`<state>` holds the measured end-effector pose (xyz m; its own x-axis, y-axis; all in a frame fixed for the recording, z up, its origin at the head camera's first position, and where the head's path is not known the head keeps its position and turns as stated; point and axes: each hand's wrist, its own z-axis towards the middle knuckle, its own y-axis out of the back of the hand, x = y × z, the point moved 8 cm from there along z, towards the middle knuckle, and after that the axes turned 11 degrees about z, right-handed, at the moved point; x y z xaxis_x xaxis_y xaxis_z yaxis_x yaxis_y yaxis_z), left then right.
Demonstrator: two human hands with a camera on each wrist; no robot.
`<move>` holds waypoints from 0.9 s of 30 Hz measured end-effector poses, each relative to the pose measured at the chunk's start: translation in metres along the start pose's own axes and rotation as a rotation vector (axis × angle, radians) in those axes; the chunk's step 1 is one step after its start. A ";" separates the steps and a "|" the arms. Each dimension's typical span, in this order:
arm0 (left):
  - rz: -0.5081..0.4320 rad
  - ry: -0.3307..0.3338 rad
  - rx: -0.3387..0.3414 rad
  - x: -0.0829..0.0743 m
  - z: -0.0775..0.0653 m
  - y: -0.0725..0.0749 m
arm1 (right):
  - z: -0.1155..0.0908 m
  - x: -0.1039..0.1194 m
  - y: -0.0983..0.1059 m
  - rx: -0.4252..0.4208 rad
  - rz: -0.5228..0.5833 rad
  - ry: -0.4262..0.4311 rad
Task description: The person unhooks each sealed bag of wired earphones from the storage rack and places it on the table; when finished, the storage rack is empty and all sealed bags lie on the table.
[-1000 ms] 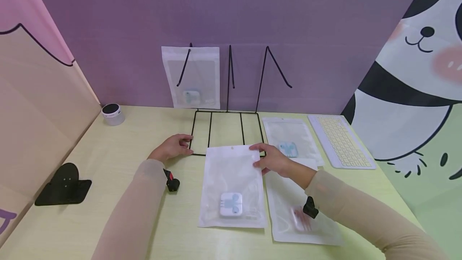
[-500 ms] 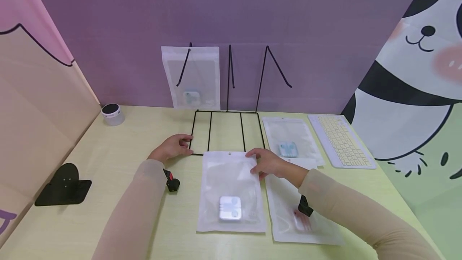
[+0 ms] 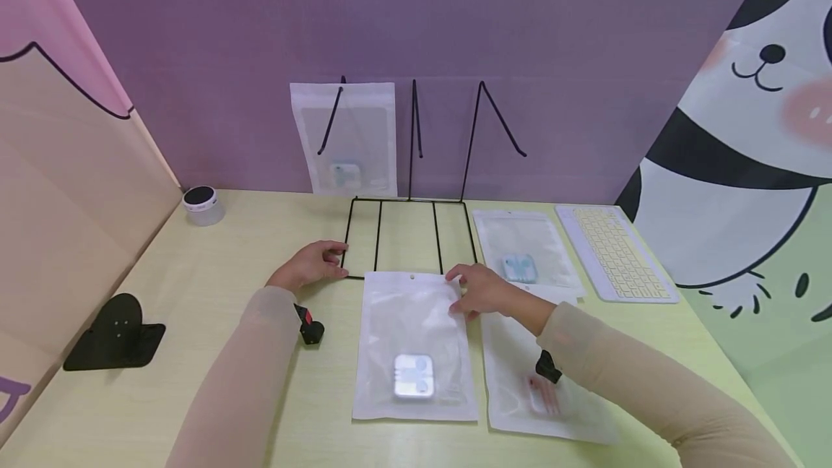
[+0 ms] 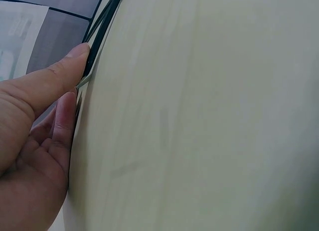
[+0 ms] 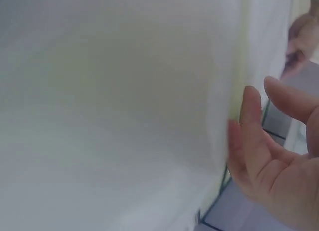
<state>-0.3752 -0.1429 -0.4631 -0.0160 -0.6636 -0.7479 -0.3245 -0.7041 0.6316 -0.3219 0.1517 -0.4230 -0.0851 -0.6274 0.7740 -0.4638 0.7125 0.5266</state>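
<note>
In the head view, my left hand (image 3: 310,266) grips the left front corner of a black wire display rack (image 3: 378,237), thumb and fingers about the wire. A white zip pouch (image 3: 406,323) with a square case of pale blue earphones lies flat before the rack, over its front edge. My right hand (image 3: 484,291) touches that pouch's upper right corner; in the right wrist view thumb and fingers (image 5: 250,111) stand apart. Another pouch (image 3: 373,125) hangs from the rack's left hook. On the right lie a pouch (image 3: 494,233) with blue earphones and a pouch (image 3: 510,363) with a pinkish-red item.
A white keyboard (image 3: 617,255) lies at the right edge of the table. Far left stands a small jar (image 3: 204,209) with a black lid, and nearer a black stand (image 3: 117,338). The rack's middle hook (image 3: 419,128) and right hook (image 3: 503,125) stick out toward me.
The pouch under my right hand has shifted slightly toward me and lies flatter. My right hand moved with it, and its fingers have loosened. My left hand stays at the rack.
</note>
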 end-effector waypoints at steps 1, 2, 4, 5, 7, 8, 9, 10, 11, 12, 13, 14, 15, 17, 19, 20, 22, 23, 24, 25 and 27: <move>0.003 0.000 0.000 0.000 0.000 0.000 | 0.001 0.001 0.003 0.001 -0.025 0.002; 0.006 -0.001 0.000 0.000 0.000 0.000 | 0.002 0.002 0.007 -0.001 -0.048 0.003; 0.011 -0.001 -0.002 -0.001 0.000 0.001 | 0.005 0.003 0.017 -0.015 -0.086 0.011; 0.013 -0.001 -0.003 -0.001 0.000 0.001 | 0.007 0.004 0.022 -0.027 -0.108 0.023; 0.013 0.001 -0.004 -0.001 -0.001 0.001 | 0.012 0.003 0.031 -0.052 -0.127 0.054; 0.011 0.001 -0.004 0.000 0.000 0.001 | 0.014 0.001 0.036 -0.064 -0.129 0.070; 0.009 0.002 -0.004 0.000 0.000 0.000 | 0.017 0.000 0.040 -0.076 -0.132 0.086; 0.006 0.005 -0.003 0.000 0.000 0.000 | 0.019 -0.002 0.043 -0.087 -0.134 0.102; 0.005 0.005 -0.002 0.001 0.000 0.000 | 0.022 -0.004 0.047 -0.095 -0.138 0.112; 0.001 0.003 -0.001 0.001 0.000 -0.001 | 0.024 -0.007 0.049 -0.101 -0.144 0.123; 0.000 0.002 0.000 0.001 0.000 -0.001 | 0.027 -0.009 0.052 -0.109 -0.154 0.128; -0.002 0.003 0.000 0.001 0.000 -0.001 | 0.029 -0.011 0.055 -0.111 -0.172 0.134; -0.004 0.002 -0.001 0.002 0.000 -0.002 | 0.032 -0.013 0.057 -0.112 -0.189 0.135; -0.009 -0.001 -0.001 0.001 0.000 -0.002 | 0.036 -0.017 0.060 -0.104 -0.224 0.131; -0.011 -0.003 -0.002 0.002 0.000 -0.002 | 0.040 -0.021 0.061 -0.090 -0.239 0.115; -0.013 -0.004 -0.002 0.002 0.000 -0.002 | 0.042 -0.023 0.062 -0.079 -0.248 0.110; -0.018 -0.005 -0.001 0.002 0.000 -0.002 | 0.045 -0.026 0.062 -0.066 -0.262 0.102; -0.020 -0.008 0.000 0.002 0.000 -0.002 | 0.046 -0.026 0.063 -0.064 -0.269 0.101; -0.020 -0.010 0.000 0.002 0.000 -0.002 | 0.047 -0.027 0.063 -0.064 -0.270 0.100; -0.022 -0.012 0.002 0.002 0.000 -0.002 | 0.048 -0.026 0.064 -0.063 -0.275 0.103; -0.030 -0.010 0.004 0.003 -0.001 -0.001 | 0.050 -0.027 0.064 -0.060 -0.288 0.107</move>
<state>-0.3740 -0.1443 -0.4659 -0.0159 -0.6391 -0.7689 -0.3290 -0.7228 0.6076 -0.3935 0.1981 -0.4275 0.1373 -0.7715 0.6213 -0.4020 0.5298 0.7468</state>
